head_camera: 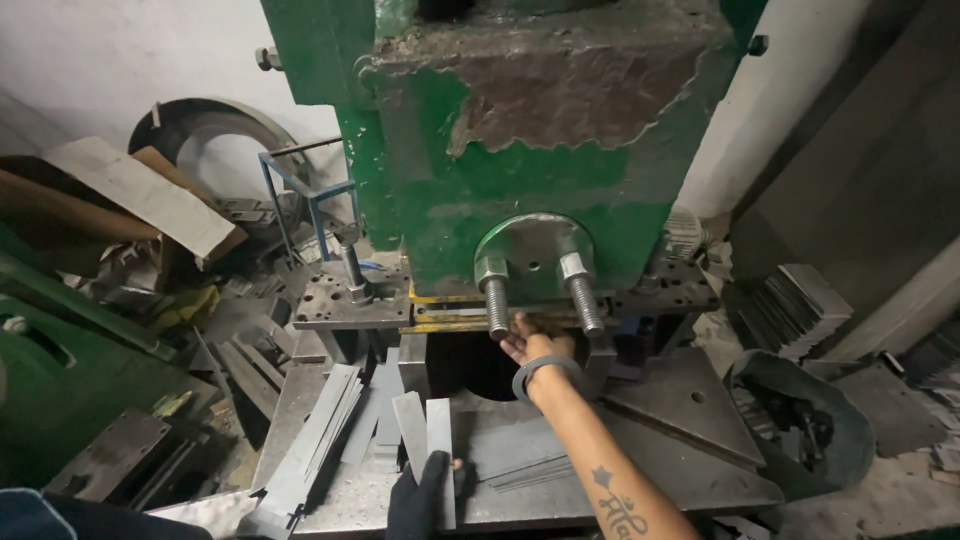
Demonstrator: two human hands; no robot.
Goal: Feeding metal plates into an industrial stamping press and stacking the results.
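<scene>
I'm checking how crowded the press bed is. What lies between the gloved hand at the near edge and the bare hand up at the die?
In the head view, two upright grey metal strips stand between the gloved left hand and the bare right hand, ahead of the dark opening.

Your strip (pixel 441 440), a flat grey metal bar, narrow, lying lengthwise on the press table, near end at your edge, far end toward the die opening, beside another strip (pixel 412 432) touching its left.

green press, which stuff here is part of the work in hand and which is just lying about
In hand:
right hand reaching into the green press
gloved left hand holding a grey metal strip
stacked strips

Lying about:
wooden plank
curved metal ring
triangular plate
</scene>
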